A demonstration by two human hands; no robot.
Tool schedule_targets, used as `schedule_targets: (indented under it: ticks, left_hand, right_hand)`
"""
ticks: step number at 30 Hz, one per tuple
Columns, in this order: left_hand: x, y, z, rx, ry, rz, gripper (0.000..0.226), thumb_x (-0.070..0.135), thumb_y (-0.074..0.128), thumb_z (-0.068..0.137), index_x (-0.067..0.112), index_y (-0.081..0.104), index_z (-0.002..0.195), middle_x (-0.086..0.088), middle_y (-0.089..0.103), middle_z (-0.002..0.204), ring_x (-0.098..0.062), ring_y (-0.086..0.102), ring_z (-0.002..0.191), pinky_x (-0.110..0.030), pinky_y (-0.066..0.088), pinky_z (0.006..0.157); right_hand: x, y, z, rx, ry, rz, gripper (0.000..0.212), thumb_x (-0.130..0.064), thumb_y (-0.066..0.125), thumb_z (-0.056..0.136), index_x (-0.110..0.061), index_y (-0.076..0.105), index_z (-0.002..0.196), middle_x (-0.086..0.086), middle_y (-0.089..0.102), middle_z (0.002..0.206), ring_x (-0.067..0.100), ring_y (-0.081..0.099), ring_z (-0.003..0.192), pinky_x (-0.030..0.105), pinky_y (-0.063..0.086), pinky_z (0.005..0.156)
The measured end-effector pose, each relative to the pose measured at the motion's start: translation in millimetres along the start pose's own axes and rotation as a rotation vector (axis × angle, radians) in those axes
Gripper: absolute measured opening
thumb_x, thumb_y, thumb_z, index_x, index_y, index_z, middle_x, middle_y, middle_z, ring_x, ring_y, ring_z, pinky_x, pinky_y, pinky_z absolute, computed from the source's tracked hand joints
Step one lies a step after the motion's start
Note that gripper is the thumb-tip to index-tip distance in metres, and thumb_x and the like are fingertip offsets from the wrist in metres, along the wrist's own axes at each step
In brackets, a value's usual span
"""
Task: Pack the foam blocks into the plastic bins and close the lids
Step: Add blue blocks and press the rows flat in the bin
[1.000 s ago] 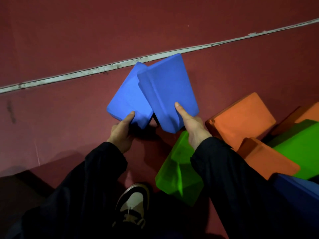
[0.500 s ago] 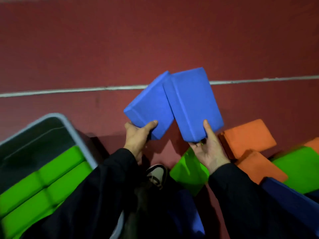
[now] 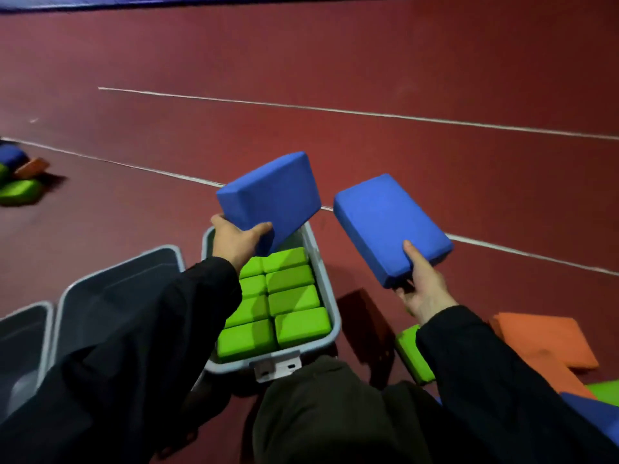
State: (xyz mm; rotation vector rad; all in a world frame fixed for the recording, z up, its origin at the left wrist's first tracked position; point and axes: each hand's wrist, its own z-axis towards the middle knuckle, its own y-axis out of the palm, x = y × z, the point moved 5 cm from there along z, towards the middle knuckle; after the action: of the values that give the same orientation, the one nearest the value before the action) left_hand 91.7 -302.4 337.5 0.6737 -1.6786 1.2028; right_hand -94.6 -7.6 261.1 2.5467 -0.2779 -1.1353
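Left hand point(image 3: 238, 242) gripping a tilted blue foam block point(image 3: 269, 195) over the grey bin's point(image 3: 326, 283) far end; right hand point(image 3: 422, 290) gripping another blue block point(image 3: 390, 226) right of it. Green blocks point(image 3: 288, 306) inside; orange blocks point(image 3: 549, 343) right; open bin point(image 3: 110, 296) left.

Dark red floor point(image 3: 435, 61), white lines point(image 3: 368, 112)

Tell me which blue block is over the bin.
The left hand's blue block; it overhangs the bin's far rim. The right hand's block is over floor.

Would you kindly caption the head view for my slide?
Each hand holds a blue foam block above a bin of green blocks.
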Motion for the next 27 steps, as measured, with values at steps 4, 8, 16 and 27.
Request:
schedule_targets:
  ticks: [4,8,16,27]
  left_hand:
    - [-19.7,-69.3,13.6,0.114,0.083,0.216,0.089,0.054,0.080,0.054,0.008,0.048,0.123,-0.012,0.060,0.122,-0.032,0.062,0.108,-0.050,0.053,0.093]
    - [-36.5,-110.9,42.7,0.125,0.155,0.469,0.078,0.045,0.080,0.067,0.012,0.046,0.129,-0.015,0.055,0.125,-0.038,0.055,0.115,-0.052,0.051,0.093]
    - [-101.8,-81.6,166.0,-0.010,0.430,0.838,0.094,0.019,0.078,0.079,0.003,0.024,0.155,-0.024,0.046,0.147,-0.043,0.049,0.129,-0.050,0.045,0.106]
    - [-183.6,-12.0,235.9,-0.258,0.635,1.229,0.086,0.029,0.072,0.081,0.013,0.032,0.155,-0.012,0.044,0.154,-0.035,0.042,0.138,-0.051,0.034,0.112]
  right_hand:
    - [11.1,38.0,-4.7,-0.012,-0.050,-0.085,0.060,-0.024,0.081,0.085,-0.012,0.052,0.137,0.007,0.066,0.122,0.023,0.070,0.095,0.035,0.054,0.064]
    - [32.5,91.8,14.3,0.006,-0.221,-0.315,0.062,-0.025,0.086,0.076,-0.006,0.057,0.128,0.010,0.069,0.122,0.024,0.070,0.101,0.035,0.054,0.077]
    - [69.4,225.7,91.9,-0.281,-0.855,-1.198,0.073,-0.016,0.085,0.075,-0.010,0.050,0.139,0.013,0.057,0.132,0.028,0.052,0.121,0.027,0.038,0.094]
    - [137.8,308.4,169.8,-0.675,-1.037,-1.767,0.088,-0.024,0.075,0.080,-0.015,0.030,0.156,0.011,0.043,0.145,0.035,0.041,0.137,0.049,0.029,0.121]
